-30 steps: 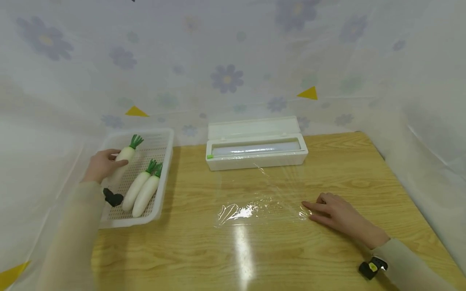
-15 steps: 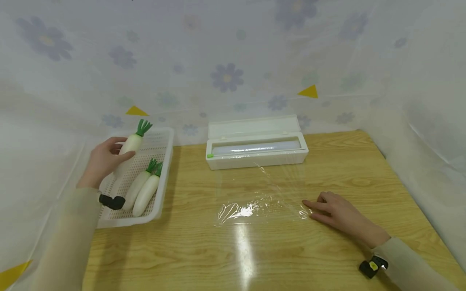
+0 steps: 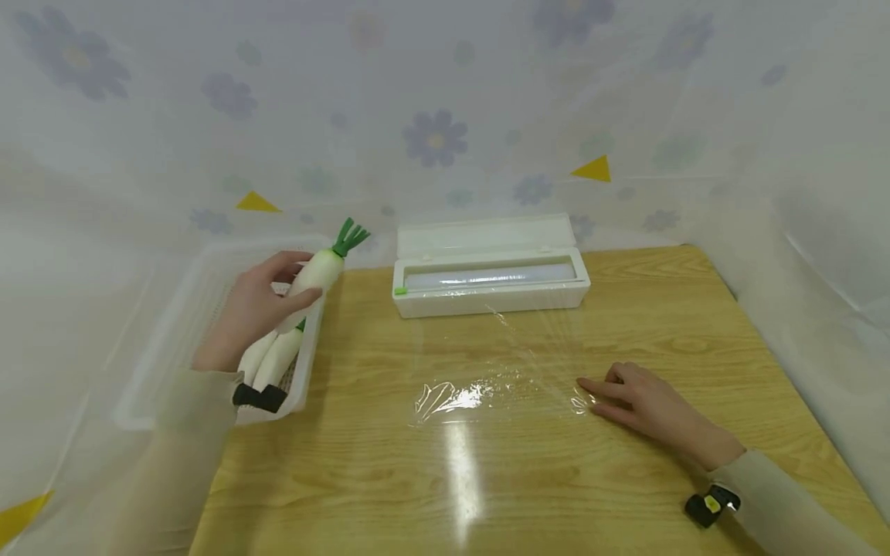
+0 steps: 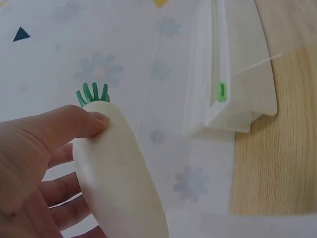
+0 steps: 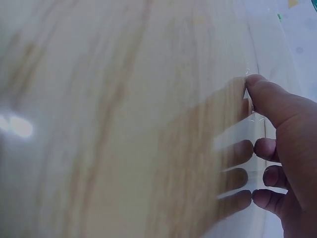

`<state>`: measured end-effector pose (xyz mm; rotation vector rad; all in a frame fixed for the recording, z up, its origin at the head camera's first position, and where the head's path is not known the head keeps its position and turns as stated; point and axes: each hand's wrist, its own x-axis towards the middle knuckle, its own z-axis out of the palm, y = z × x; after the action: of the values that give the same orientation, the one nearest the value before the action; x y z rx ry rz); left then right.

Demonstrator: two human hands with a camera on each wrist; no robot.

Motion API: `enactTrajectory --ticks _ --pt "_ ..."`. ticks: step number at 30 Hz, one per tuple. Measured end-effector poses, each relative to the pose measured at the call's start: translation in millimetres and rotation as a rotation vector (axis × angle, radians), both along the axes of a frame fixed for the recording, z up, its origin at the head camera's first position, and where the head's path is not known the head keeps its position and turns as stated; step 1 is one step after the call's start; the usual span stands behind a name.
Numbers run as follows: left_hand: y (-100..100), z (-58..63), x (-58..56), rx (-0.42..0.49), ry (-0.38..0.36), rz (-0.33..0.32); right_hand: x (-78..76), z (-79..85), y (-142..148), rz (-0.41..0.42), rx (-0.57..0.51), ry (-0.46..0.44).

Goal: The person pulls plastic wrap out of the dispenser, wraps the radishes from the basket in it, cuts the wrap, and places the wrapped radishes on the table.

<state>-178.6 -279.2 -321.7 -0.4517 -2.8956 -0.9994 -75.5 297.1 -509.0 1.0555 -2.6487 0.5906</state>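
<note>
My left hand (image 3: 260,301) grips a white radish (image 3: 317,278), its green stalk end pointing up and right, over the right rim of the white basket (image 3: 304,386). In the left wrist view the thumb lies across the top of the radish (image 4: 119,168), with fingers behind it. Two more white radishes (image 3: 278,357) lie in the basket, partly hidden by the hand. My right hand (image 3: 640,405) stays low on the table, holding the near right corner of the clear cling film (image 3: 480,394). In the right wrist view the thumb of the right hand (image 5: 297,144) is at the film's edge.
A white cling film box (image 3: 490,301) stands at the back with its lid raised, the roll (image 3: 487,276) inside and a green slider (image 3: 400,291) at its left end. Film stretches from it over the wooden table (image 3: 361,479). A flowered curtain (image 3: 431,85) encloses the sides.
My left hand has lifted the radish from the basket's left side and carried it right, over the other radishes to the right rim. The right hand has kept its place at the film's corner.
</note>
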Motion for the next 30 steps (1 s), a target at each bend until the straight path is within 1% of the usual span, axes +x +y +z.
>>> enactTrajectory --ticks 3,9,11,15,18,20,24,30 --pt "18.7 -2.4 5.2 0.003 0.003 -0.042 0.6 0.9 0.5 -0.001 0.004 -0.005" --pt "53.7 -12.3 12.4 -0.006 0.021 -0.141 2.5 2.9 0.8 -0.001 0.012 -0.006" --pt "64.9 -15.7 14.6 0.0 0.014 -0.174 3.1 3.6 0.8 0.0 0.012 -0.006" --pt "86.6 -22.4 16.0 0.027 0.022 -0.249 3.7 4.9 1.2 0.006 0.003 -0.004" --pt "102.9 -27.9 15.2 0.024 0.027 -0.295 3.3 5.3 1.9 0.014 -0.007 0.004" --pt "114.2 -31.8 15.9 0.004 0.019 -0.309 2.6 5.0 2.5 0.019 -0.012 0.013" --pt "135.5 -41.6 20.5 -0.017 -0.03 -0.353 1.8 3.8 3.5 0.02 -0.012 0.019" --pt "162.6 -61.1 27.8 -0.035 -0.075 -0.417 1.8 3.0 3.5 0.015 -0.004 -0.001"
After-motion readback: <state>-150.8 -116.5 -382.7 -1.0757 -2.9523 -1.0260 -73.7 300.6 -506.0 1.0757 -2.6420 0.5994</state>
